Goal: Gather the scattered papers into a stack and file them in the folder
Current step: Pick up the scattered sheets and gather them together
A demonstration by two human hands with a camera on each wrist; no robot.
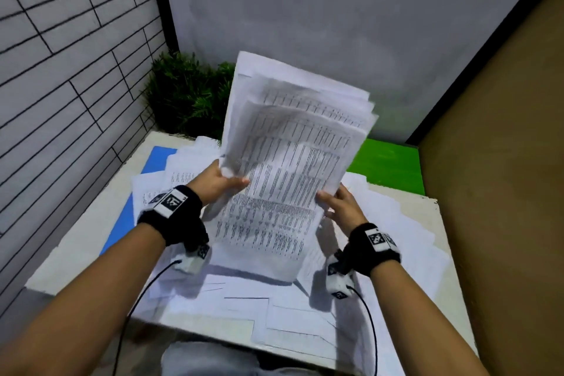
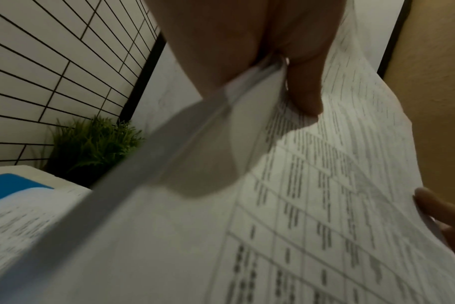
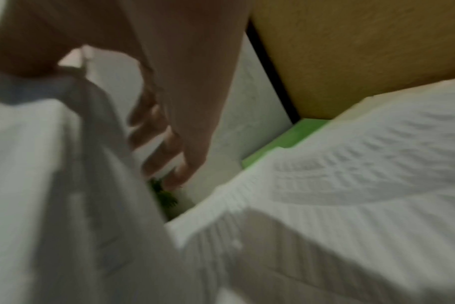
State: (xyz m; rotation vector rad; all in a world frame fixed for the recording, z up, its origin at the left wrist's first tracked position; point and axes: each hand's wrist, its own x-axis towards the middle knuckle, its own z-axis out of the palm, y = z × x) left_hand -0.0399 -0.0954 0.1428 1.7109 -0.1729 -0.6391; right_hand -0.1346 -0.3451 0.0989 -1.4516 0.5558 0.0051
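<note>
A thick stack of printed papers (image 1: 290, 162) (image 2: 299, 205) (image 3: 39, 164) is held up off the white table (image 1: 85, 247), tilted away from me, its top sheets fanned unevenly. My left hand (image 1: 225, 181) (image 2: 234, 41) grips the stack's left edge, thumb on the front. My right hand (image 1: 335, 203) (image 3: 185, 102) holds the right edge, thumb in front and fingers behind. Several loose papers (image 1: 274, 314) (image 3: 351, 174) lie spread on the table beneath. A blue folder (image 1: 158, 156) (image 2: 11, 185) lies at the left, mostly covered by sheets.
A green flat sheet (image 1: 387, 162) (image 3: 286, 139) lies at the table's back right. A green plant (image 1: 186, 94) (image 2: 91, 148) stands in the far left corner. A tiled wall runs along the left; a brown panel (image 1: 503, 162) closes the right side.
</note>
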